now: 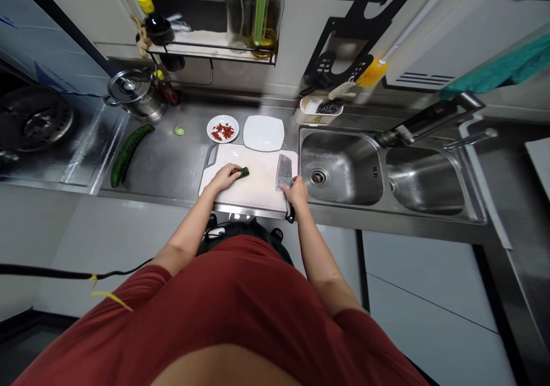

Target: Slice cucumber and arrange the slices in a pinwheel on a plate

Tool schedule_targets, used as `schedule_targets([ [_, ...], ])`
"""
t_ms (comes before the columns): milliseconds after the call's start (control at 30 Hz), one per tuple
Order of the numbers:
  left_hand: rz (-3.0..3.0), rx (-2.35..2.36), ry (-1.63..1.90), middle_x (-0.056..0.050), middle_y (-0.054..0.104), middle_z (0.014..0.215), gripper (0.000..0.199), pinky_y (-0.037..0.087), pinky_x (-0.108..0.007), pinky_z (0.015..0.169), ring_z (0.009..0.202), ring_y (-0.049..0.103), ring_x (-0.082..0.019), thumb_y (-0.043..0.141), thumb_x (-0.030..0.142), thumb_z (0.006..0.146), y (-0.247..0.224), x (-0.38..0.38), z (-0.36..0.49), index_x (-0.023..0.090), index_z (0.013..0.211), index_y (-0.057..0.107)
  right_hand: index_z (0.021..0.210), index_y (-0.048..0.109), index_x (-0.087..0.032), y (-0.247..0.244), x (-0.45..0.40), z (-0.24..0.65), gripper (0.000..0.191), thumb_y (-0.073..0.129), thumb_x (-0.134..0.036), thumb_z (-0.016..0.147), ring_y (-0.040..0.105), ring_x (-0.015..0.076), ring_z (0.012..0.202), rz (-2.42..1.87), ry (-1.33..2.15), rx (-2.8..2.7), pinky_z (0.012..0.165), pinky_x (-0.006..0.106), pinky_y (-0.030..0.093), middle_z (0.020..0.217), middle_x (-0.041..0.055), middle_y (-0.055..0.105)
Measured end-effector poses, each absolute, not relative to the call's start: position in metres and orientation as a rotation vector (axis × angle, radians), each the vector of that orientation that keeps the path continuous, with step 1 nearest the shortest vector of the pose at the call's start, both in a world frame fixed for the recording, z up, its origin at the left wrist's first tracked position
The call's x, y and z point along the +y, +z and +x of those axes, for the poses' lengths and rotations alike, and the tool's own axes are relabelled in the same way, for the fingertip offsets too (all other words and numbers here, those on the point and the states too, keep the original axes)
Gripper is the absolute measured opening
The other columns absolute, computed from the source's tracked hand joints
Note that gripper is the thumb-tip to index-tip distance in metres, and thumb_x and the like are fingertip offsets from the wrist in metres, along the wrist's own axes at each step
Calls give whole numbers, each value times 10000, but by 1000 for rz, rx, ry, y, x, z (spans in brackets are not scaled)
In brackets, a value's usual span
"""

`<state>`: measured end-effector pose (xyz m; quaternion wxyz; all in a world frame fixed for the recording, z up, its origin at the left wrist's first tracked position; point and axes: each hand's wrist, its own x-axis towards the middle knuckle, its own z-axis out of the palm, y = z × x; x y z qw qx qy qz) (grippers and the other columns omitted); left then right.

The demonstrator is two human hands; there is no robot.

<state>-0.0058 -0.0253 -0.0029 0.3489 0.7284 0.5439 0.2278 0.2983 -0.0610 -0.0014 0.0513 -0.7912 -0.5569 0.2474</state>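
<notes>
On the white cutting board (262,192) my left hand (224,178) has its fingers closed on a short dark green cucumber piece (244,172). My right hand (296,192) grips the knife (284,171) at the board's right side; its wide blade lies over the board and the end of its dark handle shows below the hand. Just behind the board are a round white plate (223,119) with chopped red bits and a bare square white plate (263,133). A long whole cucumber (129,156) rests on the steel counter at the left.
Right of the board is a double sink (344,168) with a faucet (429,123). A lidded pot (136,95) stands at the back left, near a stove with a pan (34,117). Bottles fill the wall rack (215,52). A small green slice (179,130) lies on the counter.
</notes>
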Motion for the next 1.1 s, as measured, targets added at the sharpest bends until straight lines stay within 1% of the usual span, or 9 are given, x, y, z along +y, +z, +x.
schedule_targets([
  [233, 2113, 1530, 587, -78, 650, 1104, 320, 429, -389, 954, 1036, 562, -229, 450, 333, 931, -5, -29, 0, 219, 1162, 640, 1216, 474, -134, -7, -63, 306, 551, 678, -415, 788, 600, 239, 1044, -2333, 795, -1724, 843, 284, 429, 1138, 145, 639],
  [333, 2148, 1549, 626, -80, 640, 1110, 328, 431, -380, 947, 1045, 554, -222, 394, 288, 952, -4, -28, 3, 224, 1157, 642, 1149, 524, -144, -8, -61, 306, 466, 662, -407, 790, 618, 234, 988, -2334, 895, -1684, 805, 280, 440, 1091, 124, 661],
  [400, 2176, 1562, 607, -81, 645, 1101, 312, 433, -389, 936, 1036, 552, -235, 438, 316, 939, -2, -26, 5, 222, 1156, 642, 1088, 554, -155, -7, -61, 305, 368, 618, -391, 813, 626, 228, 942, -2317, 951, -1675, 777, 280, 448, 1054, 112, 672],
  [467, 2195, 1561, 569, -83, 652, 1102, 325, 435, -400, 928, 1018, 556, -249, 508, 358, 909, -1, -25, 5, 212, 1172, 632, 1097, 548, -160, -4, -63, 302, 318, 540, -364, 854, 627, 224, 905, -2270, 960, -1686, 760, 286, 452, 1016, 103, 680],
  [600, 2173, 1508, 538, -83, 653, 1108, 342, 447, -371, 924, 1019, 576, -233, 503, 381, 913, 0, -24, 4, 199, 1171, 634, 1204, 472, -123, 8, -68, 290, 365, 408, -335, 914, 624, 251, 870, -2206, 845, -1748, 754, 313, 444, 961, 134, 686],
  [733, 2151, 1538, 530, -82, 660, 1076, 352, 452, -366, 926, 1030, 580, -231, 494, 392, 918, 1, -29, 6, 204, 1176, 641, 1225, 456, -122, 24, -69, 271, 373, 360, -336, 934, 622, 264, 878, -2133, 762, -1843, 734, 304, 428, 973, 150, 684],
  [833, 2172, 1505, 599, -81, 643, 1125, 358, 448, -349, 943, 1062, 570, -216, 488, 373, 926, 1, -32, 7, 214, 1216, 625, 1180, 502, -166, 36, -67, 254, 324, 398, -321, 915, 626, 255, 886, -2064, 789, -1960, 722, 287, 423, 968, 114, 689],
  [967, 2202, 1464, 657, -68, 645, 1093, 322, 456, -322, 930, 1036, 580, -190, 459, 358, 943, -1, -33, 6, 232, 1154, 667, 1076, 572, -177, 47, -66, 234, 261, 417, -314, 917, 625, 260, 926, -2136, 791, -2084, 731, 286, 426, 991, 126, 681],
  [1100, 2232, 1415, 650, -64, 658, 1086, 320, 460, -320, 926, 1020, 593, -184, 471, 360, 941, -5, -30, 2, 243, 1162, 671, 1124, 549, -155, 54, -69, 220, 276, 381, -290, 952, 627, 254, 937, -2091, 828, -2200, 765, 291, 432, 998, 142, 675],
])
